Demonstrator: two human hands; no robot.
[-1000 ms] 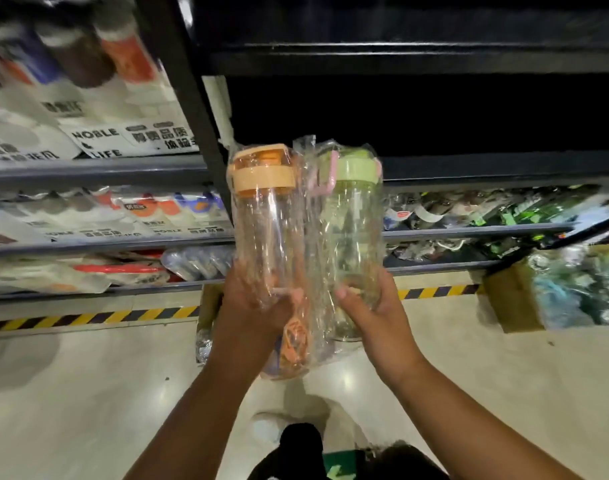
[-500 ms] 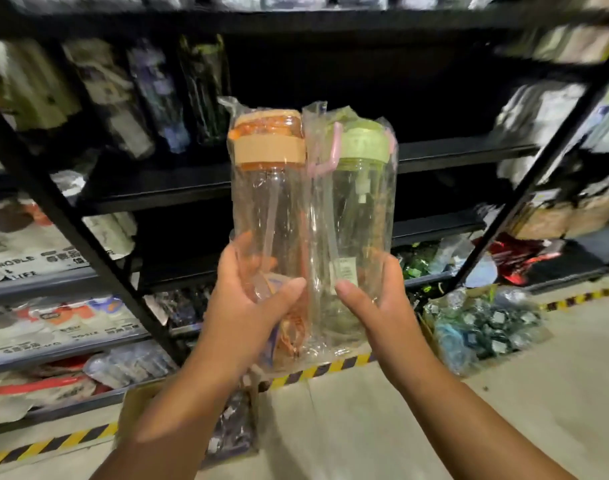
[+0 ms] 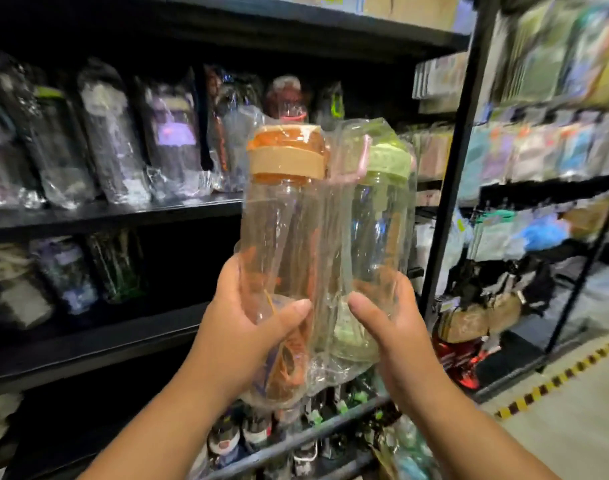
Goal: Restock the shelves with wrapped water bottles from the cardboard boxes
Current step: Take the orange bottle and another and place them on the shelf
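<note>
Head view, left side: a black upper shelf (image 3: 105,213) is loaded with a row of wrapped dark bottles (image 3: 112,140), which stand upright or lean slightly. On the middle shelf (image 3: 88,341) below it, a few more wrapped bottles (image 3: 67,271) are stored at the far left. Their details are lost to blur and shadow.

At centre, the orange-lidded bottle (image 3: 282,216) and the green-lidded bottle (image 3: 379,216) are held up side by side in front of the shelves. Both are upright, and each is sealed in clear plastic wrap. The wraps are in contact, and both bottle bodies are transparent.

The orange-lidded bottle is gripped near its base by the left hand (image 3: 247,327), with the thumb laid across the front and the fingers wrapped behind. The green-lidded bottle, fitted with a pink handle (image 3: 363,157), is gripped at the same height by the right hand (image 3: 389,327) in the same manner. Neither bottle is resting on a shelf. The lids are level with the stock on the upper shelf.

Below the hands, the bottom tier (image 3: 296,439) is filled with small wrapped bottles with green and dark caps.

To the right of the green-lidded bottle, a black upright post (image 3: 448,188) is seen. Beyond it, a second shelf unit (image 3: 552,181) carries packaged goods, which are blurred. At lower right, the pale floor (image 3: 580,431) is marked with yellow-and-black tape (image 3: 552,382).
</note>
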